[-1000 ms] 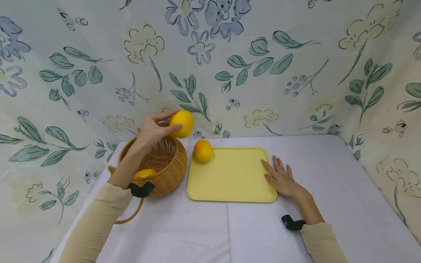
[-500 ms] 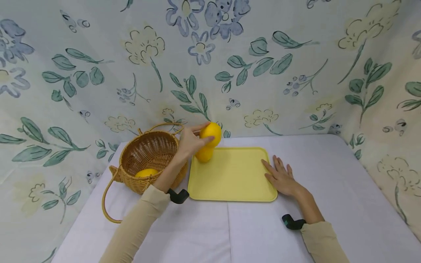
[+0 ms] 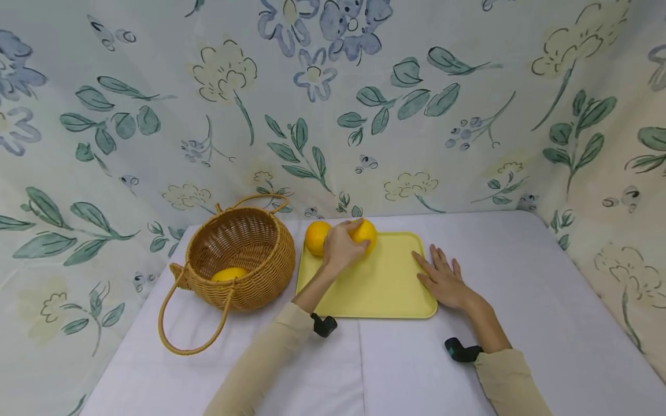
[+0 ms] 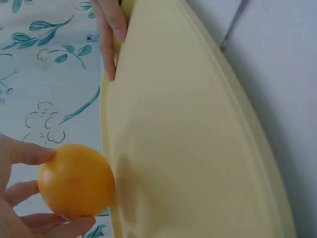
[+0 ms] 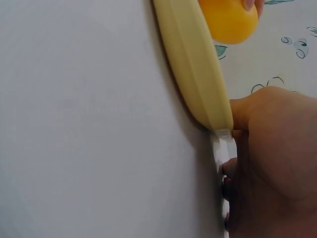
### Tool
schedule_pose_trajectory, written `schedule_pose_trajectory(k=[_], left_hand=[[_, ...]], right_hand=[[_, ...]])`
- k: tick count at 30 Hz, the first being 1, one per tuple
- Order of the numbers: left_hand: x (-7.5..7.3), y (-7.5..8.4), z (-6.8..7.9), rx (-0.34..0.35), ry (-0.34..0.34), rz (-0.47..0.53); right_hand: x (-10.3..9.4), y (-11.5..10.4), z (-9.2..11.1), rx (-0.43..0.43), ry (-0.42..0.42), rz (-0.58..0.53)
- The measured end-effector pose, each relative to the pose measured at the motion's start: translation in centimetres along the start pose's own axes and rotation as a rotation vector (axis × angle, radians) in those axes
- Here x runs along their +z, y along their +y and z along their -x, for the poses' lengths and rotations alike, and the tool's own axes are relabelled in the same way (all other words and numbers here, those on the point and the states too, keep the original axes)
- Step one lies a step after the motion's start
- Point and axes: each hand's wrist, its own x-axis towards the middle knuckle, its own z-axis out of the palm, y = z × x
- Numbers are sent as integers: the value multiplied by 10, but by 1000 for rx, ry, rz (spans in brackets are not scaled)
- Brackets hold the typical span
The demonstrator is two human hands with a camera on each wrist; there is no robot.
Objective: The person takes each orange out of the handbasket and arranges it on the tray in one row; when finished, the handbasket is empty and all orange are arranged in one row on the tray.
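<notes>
My left hand [image 3: 341,247] holds an orange [image 3: 366,236] low over the back of the yellow tray [image 3: 385,289]. The left wrist view shows thumb and fingers spread around this orange [image 4: 77,182], close to the tray's surface. A second orange [image 3: 315,238] sits in the tray's back left corner, partly behind the left hand. My right hand [image 3: 446,283] lies with fingers extended at the tray's right edge, thumb and a fingertip over the rim. In the right wrist view, that hand [image 5: 282,148] is beside the tray corner [image 5: 198,74].
Left of the tray stands a wicker basket [image 3: 273,277] with a yellow fruit [image 3: 229,274] inside. Its front handle [image 3: 163,329] hangs down on the white tablecloth [image 3: 291,370]. A floral curtain [image 3: 406,138] rises behind the table.
My left hand has carried the orange from above the basket rightward and down to the tray, passing the second orange. The right hand has stayed put.
</notes>
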Motion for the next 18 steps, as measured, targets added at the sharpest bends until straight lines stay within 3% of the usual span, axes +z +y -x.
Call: schedule_pose_trajectory(k=[5,10,18], left_hand=[[5,-7,4,34,24,-64],[4,-8,5,23,12,-110],[-6,-9,5,18,-49,-137]], right_hand=[[-1,-2,-1,9,-3,11],[-2,-2,0,-1,1,-1],[0,-1,-1,-6,3,-8]])
